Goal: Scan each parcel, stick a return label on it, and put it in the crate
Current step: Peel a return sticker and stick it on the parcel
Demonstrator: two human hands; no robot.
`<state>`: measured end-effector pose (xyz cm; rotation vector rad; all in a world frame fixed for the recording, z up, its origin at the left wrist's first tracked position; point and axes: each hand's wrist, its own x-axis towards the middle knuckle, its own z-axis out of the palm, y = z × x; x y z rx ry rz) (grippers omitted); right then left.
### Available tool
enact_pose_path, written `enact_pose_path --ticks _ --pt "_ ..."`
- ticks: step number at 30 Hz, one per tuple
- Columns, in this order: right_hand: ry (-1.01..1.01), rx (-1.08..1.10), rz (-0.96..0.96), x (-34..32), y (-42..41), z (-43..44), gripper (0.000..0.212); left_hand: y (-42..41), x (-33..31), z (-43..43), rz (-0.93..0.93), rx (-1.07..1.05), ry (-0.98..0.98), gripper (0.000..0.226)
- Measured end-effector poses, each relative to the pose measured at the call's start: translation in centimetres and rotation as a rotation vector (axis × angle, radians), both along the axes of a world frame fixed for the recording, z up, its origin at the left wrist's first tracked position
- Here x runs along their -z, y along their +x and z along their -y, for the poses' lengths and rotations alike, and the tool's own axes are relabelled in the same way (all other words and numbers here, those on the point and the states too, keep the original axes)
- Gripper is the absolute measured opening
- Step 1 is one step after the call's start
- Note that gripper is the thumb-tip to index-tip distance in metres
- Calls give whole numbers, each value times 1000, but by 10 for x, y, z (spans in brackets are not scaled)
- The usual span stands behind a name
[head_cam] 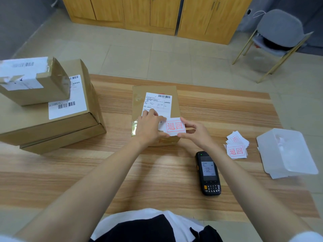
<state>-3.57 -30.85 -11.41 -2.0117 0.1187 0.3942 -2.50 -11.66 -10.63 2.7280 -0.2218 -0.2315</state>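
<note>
A brown cardboard parcel (pixel 155 96) with a white shipping label lies in the middle of the wooden table (pixel 122 168). Over its near end I hold a white return label (pixel 173 126) printed with red characters. My left hand (pixel 150 124) pinches the label's left edge and my right hand (pixel 195 131) pinches its right edge. A black handheld scanner (pixel 208 172) lies screen-up on the table, just right of my right forearm. Several more return labels (pixel 236 147) sit in a loose pile to the right.
A stack of cardboard parcels (pixel 52 109) fills the table's left side, a small one (pixel 33 79) on top. A white plastic tray (pixel 286 152) lies at the right edge. A grey chair (pixel 277 34) and wooden cabinets (pixel 150 13) stand beyond the table.
</note>
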Motion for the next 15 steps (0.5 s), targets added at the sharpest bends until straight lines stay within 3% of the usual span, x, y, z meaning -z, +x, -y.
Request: enact_pose_path --ticks 5,9,15 --pt "73 1 -53 -1 -4 5 59 0 0 -3 -18 23 -6 64" --pt "96 23 -114 -1 -6 8 67 3 1 -11 -68 4 -105 69" --pt "219 152 -250 -3 5 -4 78 -2 8 -31 -119 -196 -155 121"
